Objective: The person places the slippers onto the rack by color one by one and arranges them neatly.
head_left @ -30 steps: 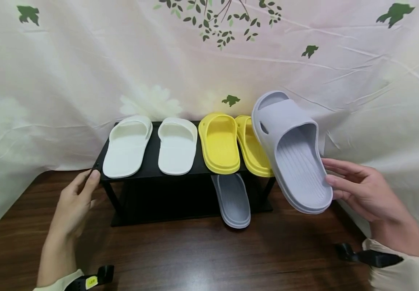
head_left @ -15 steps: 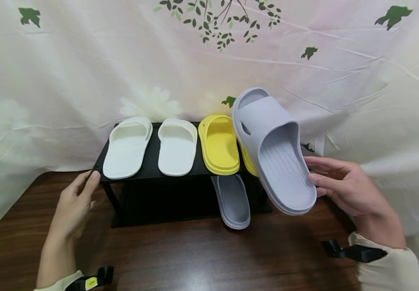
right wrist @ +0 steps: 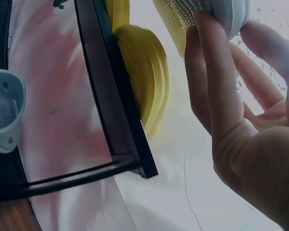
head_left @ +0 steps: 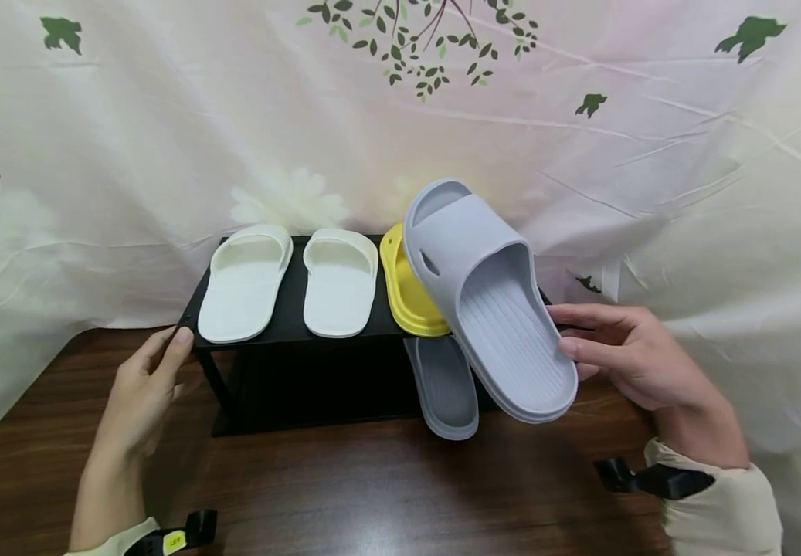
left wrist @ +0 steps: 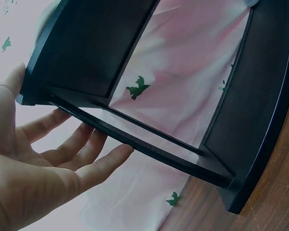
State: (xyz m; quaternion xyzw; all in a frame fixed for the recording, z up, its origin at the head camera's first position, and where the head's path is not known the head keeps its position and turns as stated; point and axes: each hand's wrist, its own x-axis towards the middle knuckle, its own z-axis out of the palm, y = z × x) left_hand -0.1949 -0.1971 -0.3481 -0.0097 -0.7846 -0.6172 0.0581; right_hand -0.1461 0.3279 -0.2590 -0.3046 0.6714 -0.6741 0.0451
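My right hand [head_left: 629, 359] pinches a light grey slipper [head_left: 511, 324] by its heel-end side, thumb on the inside edge and fingers beneath. The slipper is raised, tilted with its toe up and left, over the right part of a black two-tier shoe rack [head_left: 282, 324]. Behind it, one yellow slipper [head_left: 407, 297] is partly covered in the head view; a second yellow slipper [right wrist: 144, 77] shows in the right wrist view. My left hand [head_left: 139, 394] grips the rack's front left corner, thumb on the top board [left wrist: 82, 43], fingers by the side bar.
Two white slippers, the left one [head_left: 243, 286] and the right one [head_left: 341, 289], sit on the top shelf. Another grey slipper [head_left: 447, 394] lies on the lower shelf, heel sticking out in front. A patterned cloth [head_left: 184, 131] hangs behind; the tabletop [head_left: 344, 486] is dark wood.
My right hand has carried the light grey slipper leftward across the yellow slippers, lowering it slightly in the last half second. The left hand and the rack have stayed put.
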